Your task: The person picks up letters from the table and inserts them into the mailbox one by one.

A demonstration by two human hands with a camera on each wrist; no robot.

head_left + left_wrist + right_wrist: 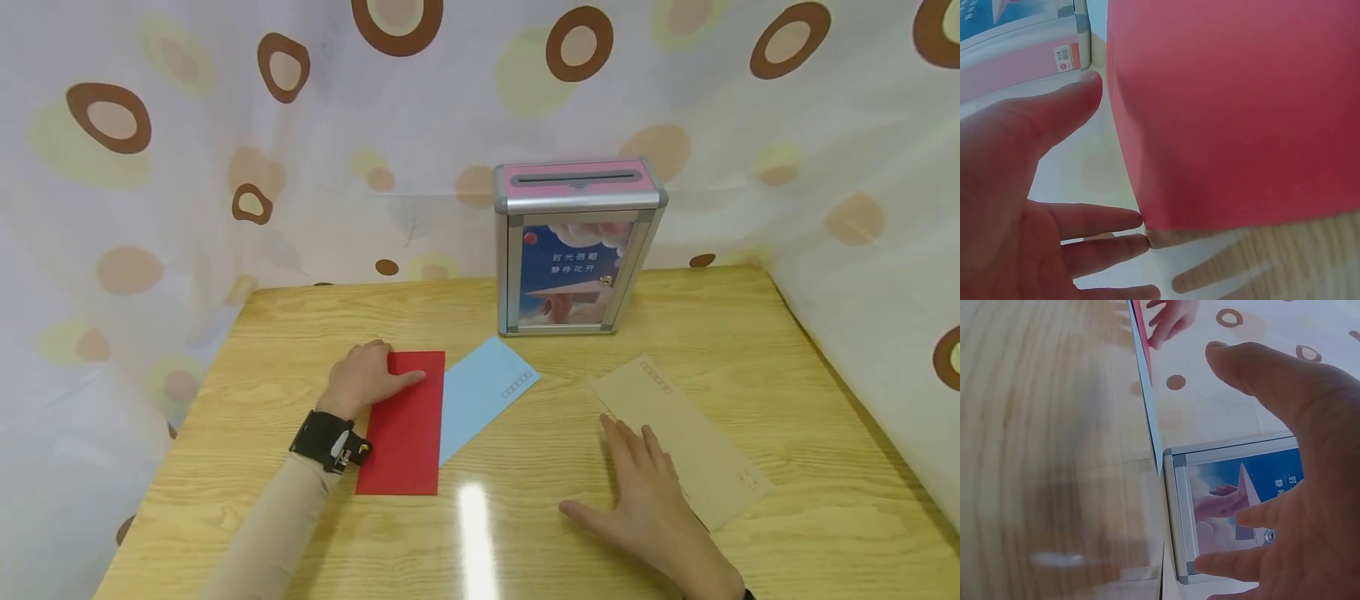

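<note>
A red envelope (405,425) overlaps a light blue envelope (487,387) on the table. At the red envelope's upper left is my left hand (367,379), its thumb apart from the other fingers. The left wrist view has fingertips (1132,219) right at a corner of the red envelope (1229,112), with the thumb spread beside its edge. My right hand (645,500) hovers with spread, fairly straight fingers beside a tan envelope (690,442), overlapping its lower left side in the head view. Nothing sits between the right thumb and fingers (1241,562).
A pink and silver letter box (577,250) with a slot on top and a picture door stands at the back of the wooden table (277,325). Behind it hangs a patterned curtain (420,142), which also runs along both sides.
</note>
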